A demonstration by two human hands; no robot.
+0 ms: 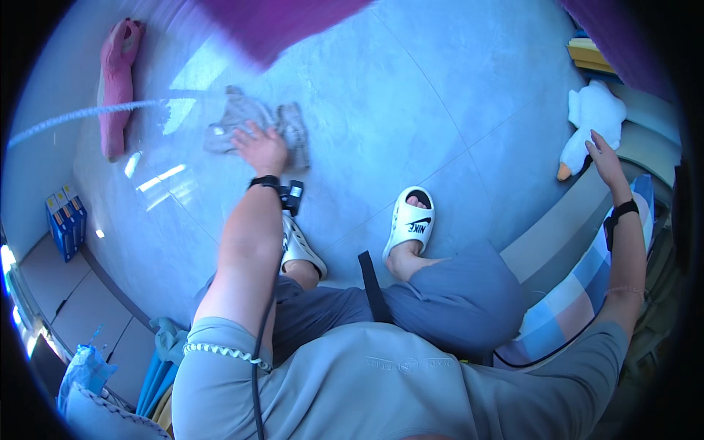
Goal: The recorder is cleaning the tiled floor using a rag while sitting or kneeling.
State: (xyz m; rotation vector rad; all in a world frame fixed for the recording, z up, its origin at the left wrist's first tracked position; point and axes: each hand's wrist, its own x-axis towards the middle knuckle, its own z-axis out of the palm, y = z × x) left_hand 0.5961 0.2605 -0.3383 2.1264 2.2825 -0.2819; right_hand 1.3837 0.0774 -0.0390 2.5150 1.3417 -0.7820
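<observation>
Left hand (262, 149) is sitting open over rumpled grey cloth (247, 110) | right hand (606, 160) is hanging by white plush toy (597, 111), can't tell if gripping | cloth's sprawling kinda sideways, way nearer left

Bluish light; floor (381, 117) glare left (dark rim).

You have a wide lane over the smooth, pale blue-grey floor (367, 125) between your left hand (262, 150) and right hand (607, 161). Two chunky white slip-on shoes (405, 238) bound it at the near edge. Toward the floor's left edge, a long pink plush toy (117, 88) lies in your way beyond the crumpled grey cloth (242, 110); at the right edge, a white, orange-beaked plush bird (598, 110) does. A blurred purple shape (271, 26) hides part of the far edge.
</observation>
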